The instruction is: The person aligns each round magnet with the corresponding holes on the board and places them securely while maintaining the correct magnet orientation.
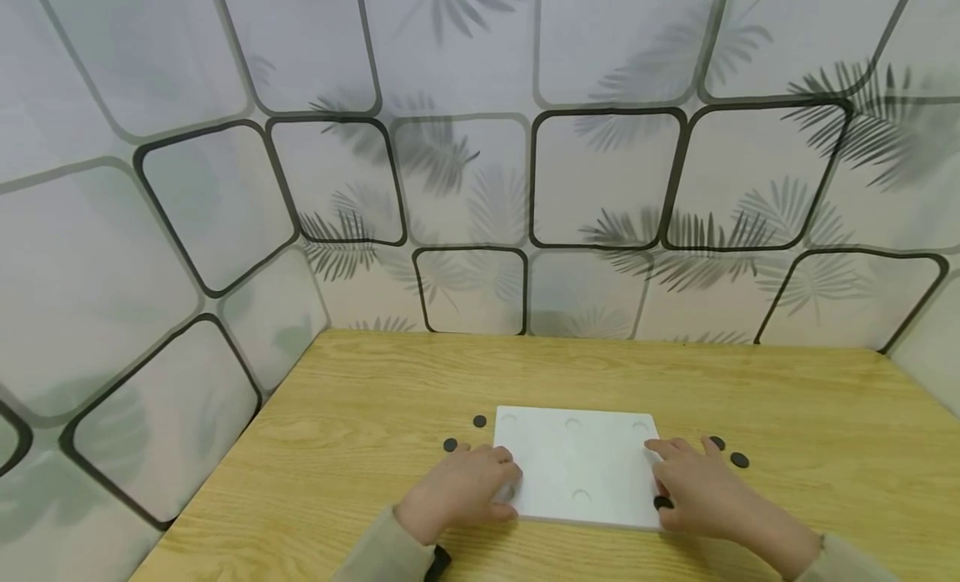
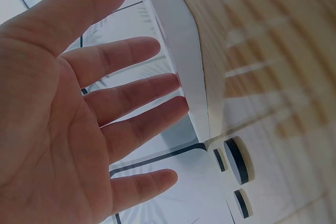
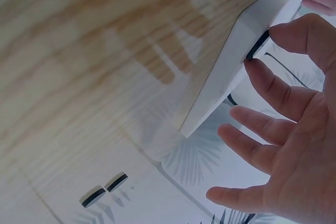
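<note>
- The left hand point(image 1: 468, 486) is lying over the left edge of the white rectangular board point(image 1: 577, 461); its grip is released, its fingers extending loosely and grasping nothing. Whether every fingertip is touching the board cannot be told.
- The right hand point(image 1: 697, 486) is pinching a black disc point(image 1: 663, 502) between thumb and index finger, the other fingers spreading loosely.
- That pinched disc is sitting at the board's right edge, near its front right corner; whether it is touching the board cannot be told.
- The board is lying flat on the wood-grain surface point(image 1: 375, 415), between the two hands, and is showing shallow round recesses point(image 1: 573, 423): three along its far side and one nearer the front, with the left hand covering part of the left side.
- Loose black discs point(image 2: 236, 161) are lying beyond the left hand, three of them showing in the left wrist view.
- Two more black discs point(image 3: 105, 190) are lying close together, just beyond the right hand.
- Light-coloured sleeves point(image 1: 390, 549) are covering both forearms.
- A sheet point(image 1: 465, 182) patterned with rounded squares and leaves is hanging behind the surface.
</note>
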`<state>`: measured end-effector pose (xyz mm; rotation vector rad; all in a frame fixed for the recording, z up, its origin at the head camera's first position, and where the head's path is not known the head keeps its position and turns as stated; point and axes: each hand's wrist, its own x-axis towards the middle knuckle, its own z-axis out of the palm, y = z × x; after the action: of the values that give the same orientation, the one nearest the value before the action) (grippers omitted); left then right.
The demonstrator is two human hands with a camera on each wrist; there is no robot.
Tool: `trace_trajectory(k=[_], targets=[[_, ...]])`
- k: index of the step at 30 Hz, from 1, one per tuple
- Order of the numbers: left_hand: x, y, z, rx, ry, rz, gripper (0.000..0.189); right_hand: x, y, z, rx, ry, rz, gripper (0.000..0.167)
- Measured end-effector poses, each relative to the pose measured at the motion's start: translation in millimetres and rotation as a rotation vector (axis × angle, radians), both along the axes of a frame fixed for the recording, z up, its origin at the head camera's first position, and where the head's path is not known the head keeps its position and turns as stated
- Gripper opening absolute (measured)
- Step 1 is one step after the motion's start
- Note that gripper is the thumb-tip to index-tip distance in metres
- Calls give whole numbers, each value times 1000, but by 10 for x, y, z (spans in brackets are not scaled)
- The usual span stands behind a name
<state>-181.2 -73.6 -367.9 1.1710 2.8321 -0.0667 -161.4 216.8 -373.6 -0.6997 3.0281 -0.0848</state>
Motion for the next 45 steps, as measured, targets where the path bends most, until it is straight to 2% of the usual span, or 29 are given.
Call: trace_trajectory(k=[18,23,30,35,42,45], targets=[[-24,9,-16,-16,-10,3,34,10,9,-5,8,-10,20,32],[-19,10,-14,-13,-26,6,34,7,31,-9,7,23,36,30],[-7,10,-10,-4,-22,1,34,-32,127,-9,6,27,8,29],[4,1,-7,0,-11,2,34,-61,208,-12,28,84,2,28],[-1,-5,-4,6,-12,6,34,-93,368,-16,-11,167,-13,33],[-4,-8,-9,8,-5,8,34,-133,466,-16,-10,199,-28,30]])
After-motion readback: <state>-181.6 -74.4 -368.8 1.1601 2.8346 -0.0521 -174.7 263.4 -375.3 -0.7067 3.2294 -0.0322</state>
